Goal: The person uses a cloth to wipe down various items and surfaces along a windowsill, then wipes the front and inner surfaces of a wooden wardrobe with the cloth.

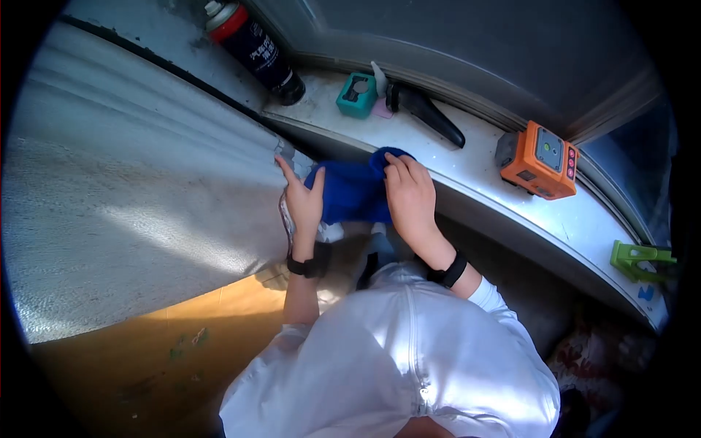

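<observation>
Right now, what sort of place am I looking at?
Probably indoors, beside a window, perhaps in a home or small workroom: a pale sill runs along a dark pane, holding a spray can and an orange device.

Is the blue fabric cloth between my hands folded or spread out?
Mostly spread: the blue fabric cloth shows a broad panel between your left hand and right hand, bunched at the right. Hidden layers: cannot tell.

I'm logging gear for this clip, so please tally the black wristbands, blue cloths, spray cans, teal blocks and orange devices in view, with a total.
Black wristbands: 2
Blue cloth: 1
Spray can: 1
Teal block: 1
Orange device: 1
Total: 6
</observation>
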Motion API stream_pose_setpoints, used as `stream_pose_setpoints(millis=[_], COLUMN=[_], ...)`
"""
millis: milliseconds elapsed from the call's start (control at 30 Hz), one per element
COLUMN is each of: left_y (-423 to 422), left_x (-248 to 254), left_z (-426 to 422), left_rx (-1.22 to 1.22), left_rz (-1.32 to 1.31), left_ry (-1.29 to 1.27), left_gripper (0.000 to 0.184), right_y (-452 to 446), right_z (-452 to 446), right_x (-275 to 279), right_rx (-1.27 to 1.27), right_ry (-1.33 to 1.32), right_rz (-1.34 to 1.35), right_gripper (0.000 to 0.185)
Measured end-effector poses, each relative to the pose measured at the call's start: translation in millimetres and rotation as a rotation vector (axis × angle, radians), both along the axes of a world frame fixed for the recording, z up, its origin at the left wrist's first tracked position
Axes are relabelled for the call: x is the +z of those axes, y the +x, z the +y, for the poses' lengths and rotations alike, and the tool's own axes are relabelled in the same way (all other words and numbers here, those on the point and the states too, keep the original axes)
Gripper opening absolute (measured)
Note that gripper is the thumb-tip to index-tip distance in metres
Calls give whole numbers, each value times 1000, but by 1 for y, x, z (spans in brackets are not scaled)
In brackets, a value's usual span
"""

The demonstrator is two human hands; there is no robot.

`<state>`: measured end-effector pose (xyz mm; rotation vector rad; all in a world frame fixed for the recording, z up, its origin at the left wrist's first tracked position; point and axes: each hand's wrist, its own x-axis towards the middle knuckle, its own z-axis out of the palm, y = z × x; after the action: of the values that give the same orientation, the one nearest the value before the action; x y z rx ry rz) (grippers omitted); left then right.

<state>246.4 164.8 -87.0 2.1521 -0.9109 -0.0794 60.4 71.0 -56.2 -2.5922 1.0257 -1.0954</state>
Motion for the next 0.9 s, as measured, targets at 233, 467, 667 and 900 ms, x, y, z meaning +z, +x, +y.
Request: stream_pose_setpoints(millis=[233, 467, 667, 900], left_y=[56, 109, 138, 158], left_x=[2, 21, 1, 0], left_z=[-2, 16, 30, 47], left_rx=[-54, -106, -169, -154], left_rz=[-15, 55, -132, -113], left_ry=[151, 225, 84, 48], left_gripper=[90, 88, 86, 84], right_y=[43, 94, 125, 183], right_z=[7, 11, 14, 9], right_x=[4, 11, 8, 1], right_rx=[0, 18, 20, 95], right_ry=[57, 155, 164, 40], right_rz=[66, 125, 121, 64], right_gripper=[27, 36, 39, 36])
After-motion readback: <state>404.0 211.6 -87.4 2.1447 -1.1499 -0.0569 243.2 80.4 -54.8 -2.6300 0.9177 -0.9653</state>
